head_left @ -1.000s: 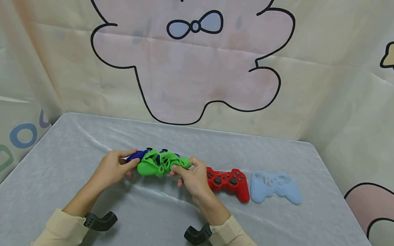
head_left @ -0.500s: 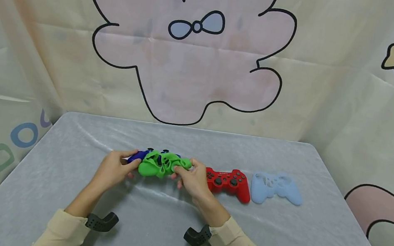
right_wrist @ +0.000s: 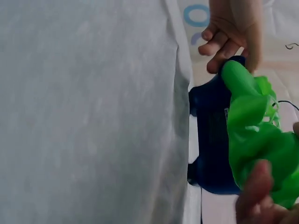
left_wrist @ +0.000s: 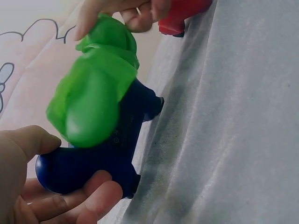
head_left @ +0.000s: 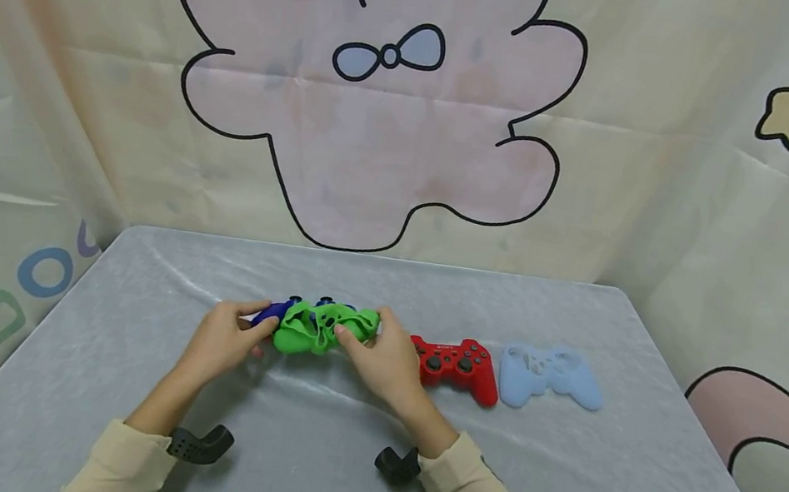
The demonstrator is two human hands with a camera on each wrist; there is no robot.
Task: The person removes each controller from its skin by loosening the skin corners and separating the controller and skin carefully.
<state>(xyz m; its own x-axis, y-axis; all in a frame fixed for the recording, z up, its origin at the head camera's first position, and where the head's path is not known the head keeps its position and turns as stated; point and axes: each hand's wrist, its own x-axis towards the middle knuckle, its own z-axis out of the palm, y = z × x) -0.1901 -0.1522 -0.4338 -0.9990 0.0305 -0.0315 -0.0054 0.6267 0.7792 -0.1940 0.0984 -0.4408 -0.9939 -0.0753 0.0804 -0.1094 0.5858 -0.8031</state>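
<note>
A dark blue game controller [left_wrist: 70,170] is held by its end in my left hand [head_left: 223,335], thumb on one side and fingers curled under the other. Draped over much of the controller is a soft bright green silicone cover [head_left: 306,333], folded and bunched. My right hand [head_left: 389,359] grips the cover's right end, thumb on the front and fingers behind it. In the right wrist view, the controller's bare blue back [right_wrist: 212,130] shows beside the rumpled cover. The controller's right end is hidden by the cover in the head view.
A red Sony game controller [head_left: 457,366] lies just right of my right hand. Beside it is a pale blue silicone cover [head_left: 552,376]. All are on a grey cloth-covered table [head_left: 302,468], with a printed curtain [head_left: 600,182] behind its far edge.
My right thumb has moved left across the front of the green cover, and the cover's folds have shifted. The left hand keeps its hold on the blue controller.
</note>
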